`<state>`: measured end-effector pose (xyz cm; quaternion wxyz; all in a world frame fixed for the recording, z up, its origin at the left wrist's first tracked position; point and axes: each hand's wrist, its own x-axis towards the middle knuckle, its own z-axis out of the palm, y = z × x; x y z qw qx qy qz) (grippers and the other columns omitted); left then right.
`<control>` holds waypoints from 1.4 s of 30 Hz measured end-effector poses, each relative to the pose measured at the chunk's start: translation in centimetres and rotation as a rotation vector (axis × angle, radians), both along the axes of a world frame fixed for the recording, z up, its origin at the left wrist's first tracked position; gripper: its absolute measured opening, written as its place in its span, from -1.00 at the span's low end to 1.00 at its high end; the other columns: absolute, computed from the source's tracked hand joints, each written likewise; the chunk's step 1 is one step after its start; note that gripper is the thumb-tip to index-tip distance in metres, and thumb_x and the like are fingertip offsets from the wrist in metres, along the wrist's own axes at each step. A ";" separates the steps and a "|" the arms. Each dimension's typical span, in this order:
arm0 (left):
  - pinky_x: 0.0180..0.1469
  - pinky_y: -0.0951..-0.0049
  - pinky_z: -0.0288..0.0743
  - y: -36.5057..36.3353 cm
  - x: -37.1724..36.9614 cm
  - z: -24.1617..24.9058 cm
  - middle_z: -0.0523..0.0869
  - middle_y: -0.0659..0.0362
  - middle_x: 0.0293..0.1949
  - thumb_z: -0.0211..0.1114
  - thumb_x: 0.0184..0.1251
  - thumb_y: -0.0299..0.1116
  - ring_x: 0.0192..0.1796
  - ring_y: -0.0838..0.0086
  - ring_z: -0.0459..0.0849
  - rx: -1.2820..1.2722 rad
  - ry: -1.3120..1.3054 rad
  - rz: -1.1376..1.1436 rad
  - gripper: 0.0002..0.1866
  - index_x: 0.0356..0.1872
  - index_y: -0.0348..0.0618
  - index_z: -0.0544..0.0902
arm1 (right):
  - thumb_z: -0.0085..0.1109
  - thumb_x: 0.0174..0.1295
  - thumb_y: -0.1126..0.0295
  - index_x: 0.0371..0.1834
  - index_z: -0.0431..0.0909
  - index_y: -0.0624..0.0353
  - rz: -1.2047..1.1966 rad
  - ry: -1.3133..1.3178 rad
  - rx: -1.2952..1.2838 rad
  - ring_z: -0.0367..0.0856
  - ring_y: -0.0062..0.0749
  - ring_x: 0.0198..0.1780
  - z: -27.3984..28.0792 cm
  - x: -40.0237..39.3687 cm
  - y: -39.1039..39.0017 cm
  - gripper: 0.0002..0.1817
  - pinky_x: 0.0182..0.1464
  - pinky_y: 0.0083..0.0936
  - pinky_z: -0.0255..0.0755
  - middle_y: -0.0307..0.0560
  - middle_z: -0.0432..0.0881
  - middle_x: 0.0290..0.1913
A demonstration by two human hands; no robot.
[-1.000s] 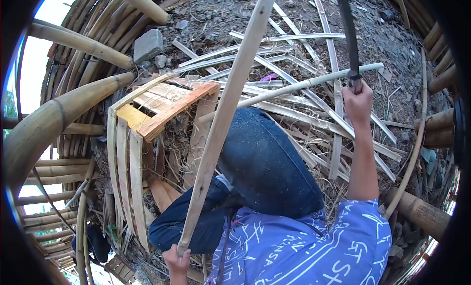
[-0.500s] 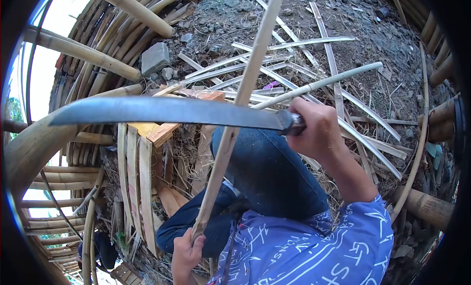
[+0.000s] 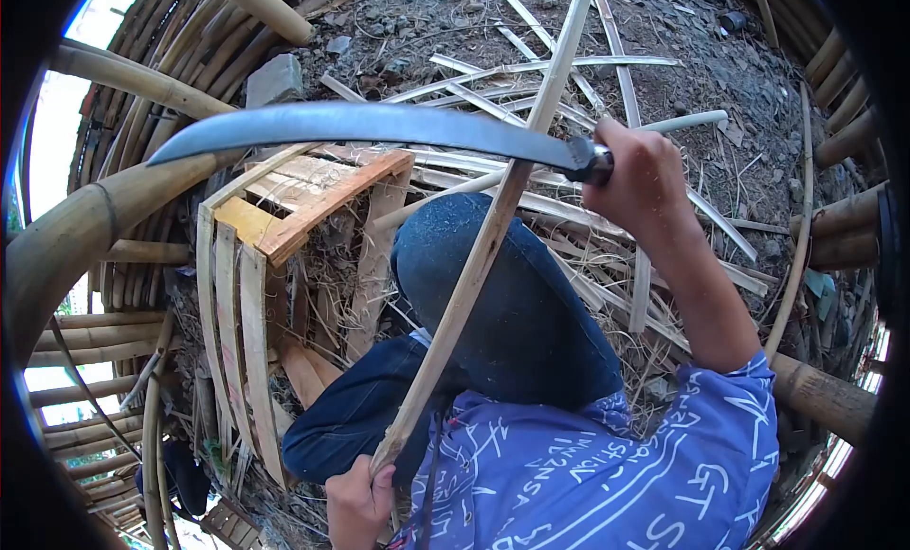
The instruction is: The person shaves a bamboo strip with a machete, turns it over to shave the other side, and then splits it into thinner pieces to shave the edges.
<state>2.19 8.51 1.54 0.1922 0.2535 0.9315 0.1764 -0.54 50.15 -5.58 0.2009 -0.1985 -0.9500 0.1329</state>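
Observation:
My right hand (image 3: 637, 176) is closed round the handle of a machete (image 3: 379, 126), whose long curved blade points left. The blade crosses over a long split bamboo strip (image 3: 464, 299) in this view. At the bottom, my left hand (image 3: 360, 501) grips the strip's lower end. From there the strip slants up and to the right, passing over my bent knee (image 3: 474, 256) in dark jeans to the top edge of the view. Most of the machete's handle is hidden inside my right fist.
A wooden crate (image 3: 254, 294) stands left of my legs. Several split strips (image 3: 626, 67) and a pale round pole (image 3: 697, 122) lie on the littered ground ahead. Thick bamboo poles (image 3: 114, 209) run along the left, others (image 3: 825, 398) along the right. A grey block (image 3: 275, 79) sits upper left.
The machete has moved up and slightly right along the strip with my right hand. The strip's upper part leans further right; my left hand stays at its lower end. The view has shifted slightly.

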 end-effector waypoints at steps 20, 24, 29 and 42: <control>-0.50 0.10 0.30 0.6 2.5 2.9 0.46 -0.18 -0.57 0.12 0.41 -0.29 -0.51 -0.13 0.47 -0.003 -0.167 0.138 -0.78 -0.35 -0.25 0.48 | 0.29 -0.11 0.36 -0.41 0.56 0.19 0.034 0.057 0.166 0.69 0.00 -0.41 -2.3 -1.3 4.4 -0.80 -0.30 -0.16 0.57 0.10 0.66 -0.48; -0.49 0.10 0.33 -3.7 4.4 2.4 0.49 -0.16 -0.57 0.13 0.39 -0.31 -0.52 -0.10 0.49 -0.105 -0.176 0.194 -0.80 -0.32 -0.26 0.51 | 0.13 0.07 0.36 -0.36 0.57 0.19 -0.346 -0.154 -0.033 0.72 -0.13 -0.34 -3.3 -1.9 10.5 -0.86 -0.24 -0.15 0.58 0.08 0.69 -0.41; -0.45 0.12 0.37 -9.0 6.2 0.0 0.54 -0.12 -0.57 0.18 0.33 -0.34 -0.53 -0.01 0.54 -0.102 -0.147 0.132 -0.79 -0.14 -0.25 0.62 | 0.04 0.05 0.34 -0.35 0.57 0.27 -0.611 -0.187 0.027 0.69 -0.01 -0.22 -4.3 1.1 16.7 -0.78 -0.11 -0.17 0.52 0.18 0.66 -0.42; -0.46 0.30 0.42 -1.3 1.5 2.4 0.59 -0.07 -0.56 0.09 0.36 -0.39 -0.56 0.18 0.61 -0.019 -0.265 0.207 -0.76 -0.13 -0.31 0.64 | 0.12 -0.06 0.55 -0.53 0.44 0.23 -0.199 0.279 -0.430 0.42 -0.40 -0.65 -1.3 4.8 -0.1 -0.94 -0.54 -0.45 0.24 -0.14 0.40 -0.71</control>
